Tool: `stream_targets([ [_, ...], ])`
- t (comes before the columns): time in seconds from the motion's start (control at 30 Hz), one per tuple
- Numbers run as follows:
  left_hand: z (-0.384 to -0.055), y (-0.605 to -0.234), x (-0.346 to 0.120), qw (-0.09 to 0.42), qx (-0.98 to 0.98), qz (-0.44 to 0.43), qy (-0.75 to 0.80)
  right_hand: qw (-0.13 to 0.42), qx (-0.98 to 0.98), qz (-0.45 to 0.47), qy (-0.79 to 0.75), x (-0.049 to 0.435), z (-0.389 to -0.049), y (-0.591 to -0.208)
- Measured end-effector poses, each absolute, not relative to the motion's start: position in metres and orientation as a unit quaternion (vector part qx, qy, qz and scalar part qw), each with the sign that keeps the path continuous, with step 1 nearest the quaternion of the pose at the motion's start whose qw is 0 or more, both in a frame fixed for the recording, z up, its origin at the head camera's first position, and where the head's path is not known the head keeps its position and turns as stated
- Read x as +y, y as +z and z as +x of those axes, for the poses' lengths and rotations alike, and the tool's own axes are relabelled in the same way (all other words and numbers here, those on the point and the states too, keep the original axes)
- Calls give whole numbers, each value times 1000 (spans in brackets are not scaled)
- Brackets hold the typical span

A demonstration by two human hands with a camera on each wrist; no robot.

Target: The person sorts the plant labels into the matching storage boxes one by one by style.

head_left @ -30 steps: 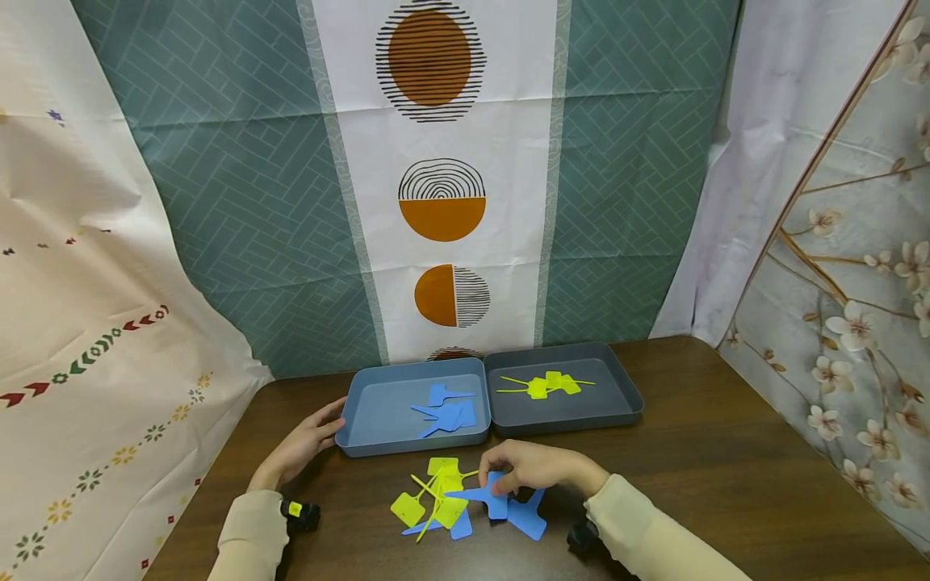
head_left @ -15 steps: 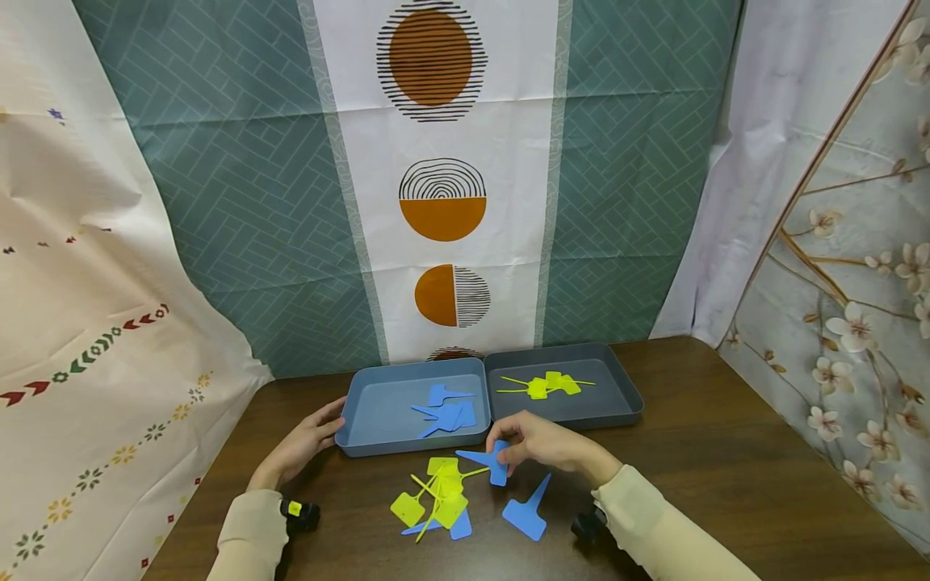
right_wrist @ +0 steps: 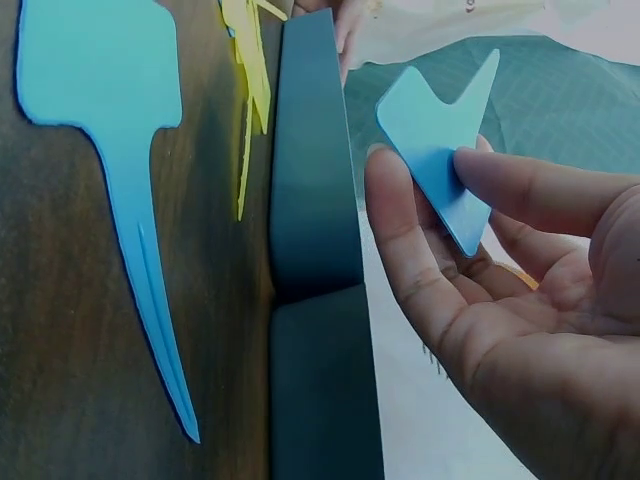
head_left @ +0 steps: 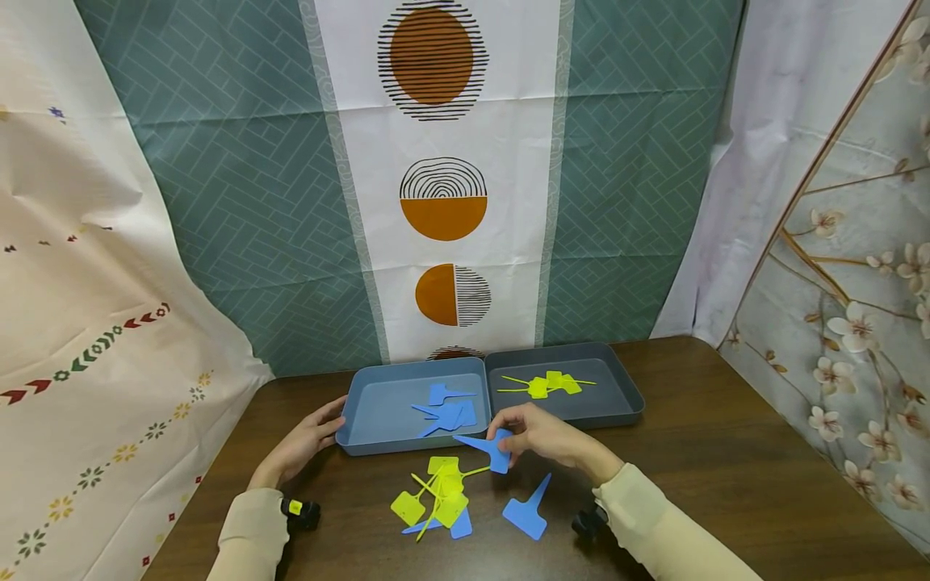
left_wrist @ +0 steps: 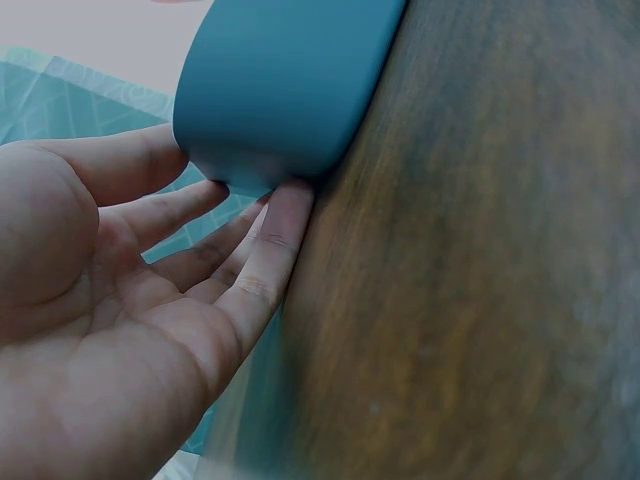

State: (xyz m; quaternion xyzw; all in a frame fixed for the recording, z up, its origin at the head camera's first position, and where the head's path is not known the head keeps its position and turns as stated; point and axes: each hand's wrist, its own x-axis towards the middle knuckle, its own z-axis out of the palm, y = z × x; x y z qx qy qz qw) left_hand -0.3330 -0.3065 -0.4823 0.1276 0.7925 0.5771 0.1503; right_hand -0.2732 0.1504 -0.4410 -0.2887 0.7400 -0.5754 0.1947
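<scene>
Our left hand [head_left: 303, 444], fingers apart, touches the tray [head_left: 378, 403] of blue tags [head_left: 450, 417]; right hand [head_left: 545, 440] pinches a flat tag [head_left: 498, 458], grey pan [head_left: 603, 406] with yellow tags [head_left: 538, 389] at its one o'clock.

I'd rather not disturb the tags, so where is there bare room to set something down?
Bare: table right of the right sleeve and dark tray; the strip between left hand and yellow tag pile; the left side of the blue tray. Crowded: mid-table, where that pile, a loose blue tag and the right hand, holding another tag, sit close.
</scene>
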Motion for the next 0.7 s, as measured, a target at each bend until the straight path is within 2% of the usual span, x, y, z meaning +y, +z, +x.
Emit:
stream_targets([
  [0.3,-333,-482,-306,150,794,126,575,159,761,-278,-564,146,-282,-429],
  [0.7,-333,-482,-306,149,793,127,577,99,810,-270,-511,133,-309,-387],
])
